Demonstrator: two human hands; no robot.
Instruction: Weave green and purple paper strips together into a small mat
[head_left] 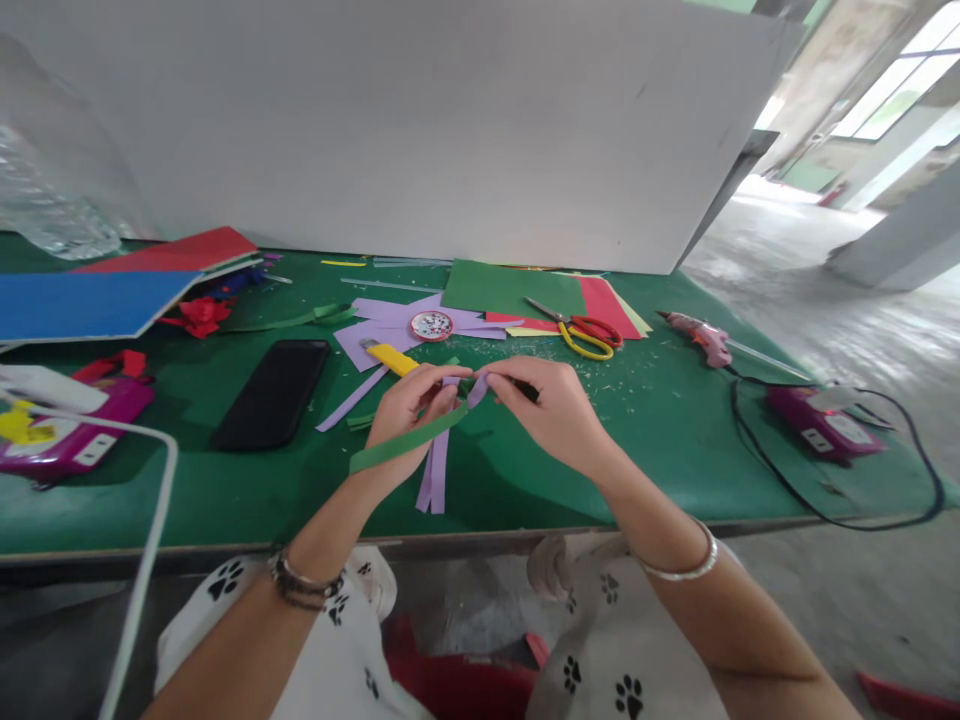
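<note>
Just above the table, my left hand (409, 412) and my right hand (553, 408) meet fingertip to fingertip. My left hand pinches a green paper strip (405, 446), whose free end hangs over the wrist toward the lower left. Between thumb and finger of my right hand is a short curled purple paper strip (477, 391), lying against the green one. Exactly how the two join is hidden by the fingers. Purple strips (435, 475) lie below the hands. A yellow utility knife (393, 359) rests just beyond my left hand.
Scissors (581, 333) lie on coloured paper sheets (510, 290) near a white panel (450, 130). A small round dish (431, 325) sits on purple paper. A phone (274, 394) is at left; a glue gun (701, 336) and corded purple power socket (821, 423) are at right.
</note>
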